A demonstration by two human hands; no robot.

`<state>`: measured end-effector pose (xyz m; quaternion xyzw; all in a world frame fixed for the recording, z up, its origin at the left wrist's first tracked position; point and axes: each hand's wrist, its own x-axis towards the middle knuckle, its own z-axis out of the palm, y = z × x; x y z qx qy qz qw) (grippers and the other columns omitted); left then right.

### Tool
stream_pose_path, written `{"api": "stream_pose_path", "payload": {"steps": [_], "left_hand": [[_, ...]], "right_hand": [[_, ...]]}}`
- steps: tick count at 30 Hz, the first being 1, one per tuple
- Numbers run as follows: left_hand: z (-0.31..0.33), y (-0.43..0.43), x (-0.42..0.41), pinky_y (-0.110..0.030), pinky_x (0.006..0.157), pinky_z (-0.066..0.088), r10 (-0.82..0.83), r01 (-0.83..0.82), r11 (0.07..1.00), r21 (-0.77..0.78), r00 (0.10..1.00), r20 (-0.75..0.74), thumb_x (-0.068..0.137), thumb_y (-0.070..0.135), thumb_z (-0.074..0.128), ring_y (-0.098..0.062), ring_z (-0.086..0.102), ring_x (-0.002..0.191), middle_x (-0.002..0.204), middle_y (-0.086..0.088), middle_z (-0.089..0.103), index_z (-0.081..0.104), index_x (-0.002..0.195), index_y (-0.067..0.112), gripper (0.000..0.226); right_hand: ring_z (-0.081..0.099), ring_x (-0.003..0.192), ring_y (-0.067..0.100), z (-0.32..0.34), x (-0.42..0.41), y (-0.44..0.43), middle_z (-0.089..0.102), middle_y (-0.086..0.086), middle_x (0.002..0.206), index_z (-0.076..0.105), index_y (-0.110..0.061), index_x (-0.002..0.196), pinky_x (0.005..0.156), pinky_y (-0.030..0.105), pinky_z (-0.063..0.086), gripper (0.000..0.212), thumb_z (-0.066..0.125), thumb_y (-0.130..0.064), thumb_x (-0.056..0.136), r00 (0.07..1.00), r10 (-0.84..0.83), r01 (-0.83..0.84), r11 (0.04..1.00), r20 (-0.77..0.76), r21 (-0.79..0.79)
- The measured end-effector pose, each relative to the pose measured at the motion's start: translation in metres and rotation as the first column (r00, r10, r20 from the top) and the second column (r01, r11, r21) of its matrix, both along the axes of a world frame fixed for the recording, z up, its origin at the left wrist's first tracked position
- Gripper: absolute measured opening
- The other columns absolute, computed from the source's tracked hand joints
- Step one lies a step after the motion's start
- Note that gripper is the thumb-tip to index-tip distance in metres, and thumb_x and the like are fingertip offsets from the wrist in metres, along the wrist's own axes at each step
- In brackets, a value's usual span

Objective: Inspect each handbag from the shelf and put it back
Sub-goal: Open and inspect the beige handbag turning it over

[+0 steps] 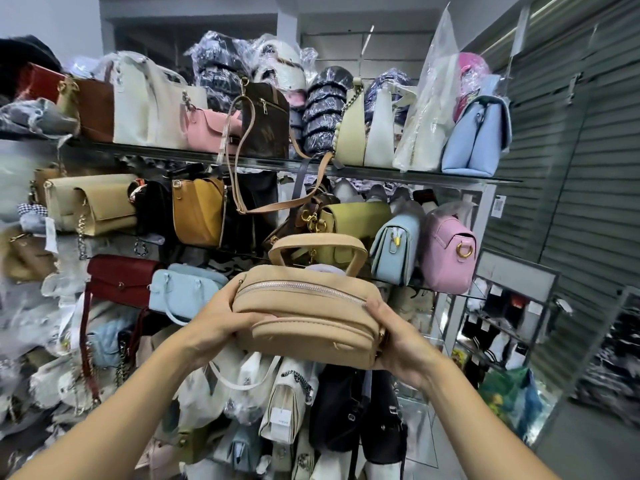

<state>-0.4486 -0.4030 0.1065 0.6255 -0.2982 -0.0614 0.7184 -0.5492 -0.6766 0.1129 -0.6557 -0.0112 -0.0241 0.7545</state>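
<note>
Left hand [221, 315] grasps left end of beige handbag [308, 313], thumb across front. Bag held up in front of shelf [381, 169], zipper on top, handle upright. Right hand [398, 336] grips right end, fingers curled beneath. 2 pink bags among those shelved behind.

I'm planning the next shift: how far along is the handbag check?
Done: unclear. Bags crowd the top shelf and the rows below, and nothing marks which were checked. In hand: the left hand and right hand grip the tan handbag by its ends, in front of the shelves; its zip looks closed. Left: put this one back, then probably go on to others.
</note>
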Motion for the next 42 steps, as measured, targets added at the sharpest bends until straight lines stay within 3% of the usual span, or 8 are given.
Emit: {"api": "stream_pose_path", "payload": {"steps": [6,10,16,24,32,35,39,42], "left_hand": [[0.009,-0.001,0.002,-0.048,0.106,0.045,0.048,-0.048,0.999,-0.010,0.999,0.022,0.042,0.067,0.093,-0.029,0.061,0.125,0.129,-0.007,0.069,0.059,0.134,0.026,0.106],[0.018,-0.010,-0.010,-0.050,0.111,0.041,0.152,-0.158,0.982,-0.107,0.986,-0.064,0.068,0.084,0.065,-0.024,0.060,0.127,0.129,-0.003,0.070,0.068,0.127,0.028,0.082],[0.029,-0.026,-0.029,-0.031,0.075,0.052,0.472,-0.473,0.881,-0.005,0.878,-0.077,0.098,0.007,0.053,-0.012,0.059,0.087,0.110,-0.013,0.064,0.066,0.104,0.016,0.016],[0.037,-0.057,-0.067,-0.021,0.095,0.052,0.094,-0.107,0.989,0.103,0.988,0.119,0.064,0.042,0.089,0.000,0.066,0.113,0.116,0.014,0.074,0.061,0.116,0.037,0.059],[0.045,-0.068,-0.058,-0.041,0.094,0.058,0.466,-0.461,0.883,-0.089,0.884,0.046,0.028,0.062,0.098,-0.007,0.070,0.104,0.109,0.008,0.074,0.059,0.113,0.031,0.098],[0.052,-0.067,-0.056,-0.036,0.094,0.057,0.504,-0.494,0.864,-0.100,0.854,0.132,0.041,0.037,0.102,-0.003,0.069,0.101,0.106,0.008,0.074,0.060,0.110,0.030,0.081],[0.058,-0.054,-0.052,-0.027,0.085,0.057,0.457,-0.441,0.888,-0.129,0.878,0.145,0.048,0.020,0.095,-0.006,0.071,0.098,0.101,0.002,0.076,0.064,0.110,0.019,0.069],[0.057,-0.044,-0.051,-0.030,0.081,0.060,0.402,-0.387,0.910,-0.147,0.910,0.097,0.054,0.005,0.095,-0.020,0.074,0.098,0.099,-0.008,0.078,0.067,0.113,0.003,0.065]], "right_hand": [[0.073,0.103,0.031,-0.008,0.004,0.003,0.077,0.007,0.115,0.076,-0.036,0.111,0.096,0.056,0.053,0.067,0.083,-0.063,0.051,0.997,0.016,-0.016,1.000,-0.069,-0.004],[0.073,0.102,0.029,-0.009,0.006,0.011,0.077,0.007,0.116,0.076,-0.033,0.115,0.094,0.053,0.057,0.057,0.082,-0.057,0.063,0.998,-0.065,0.066,0.995,-0.013,0.074],[0.070,0.113,0.029,0.003,0.015,0.039,0.074,0.002,0.121,0.068,-0.035,0.114,0.091,0.063,0.055,0.078,0.085,-0.076,0.051,0.940,-0.334,0.319,0.933,0.073,0.167],[0.063,0.118,0.023,-0.008,0.021,0.082,0.051,0.002,0.139,0.050,-0.051,0.123,0.097,0.056,0.056,0.096,0.068,-0.100,0.042,0.873,-0.471,0.459,0.881,0.128,0.112],[0.050,0.107,-0.008,-0.022,0.012,0.089,0.034,-0.003,0.130,0.028,-0.049,0.154,0.073,-0.001,0.045,0.094,0.085,-0.031,0.082,0.875,-0.328,0.417,0.885,0.356,-0.207],[0.058,0.115,0.000,-0.027,0.009,0.087,0.040,-0.008,0.132,0.033,-0.055,0.148,0.085,0.013,0.052,0.096,0.088,-0.028,0.075,0.906,-0.236,0.322,0.923,0.351,-0.212],[0.071,0.101,0.010,-0.014,0.003,0.072,0.069,0.000,0.115,0.054,-0.041,0.129,0.085,0.030,0.054,0.054,0.059,-0.043,0.076,0.956,-0.162,0.170,0.985,0.245,-0.011],[0.070,0.108,0.022,0.003,0.003,0.049,0.068,0.008,0.119,0.054,-0.028,0.131,0.092,0.045,0.057,0.073,0.061,-0.078,0.078,0.965,-0.220,0.204,0.971,0.140,0.122]]}}
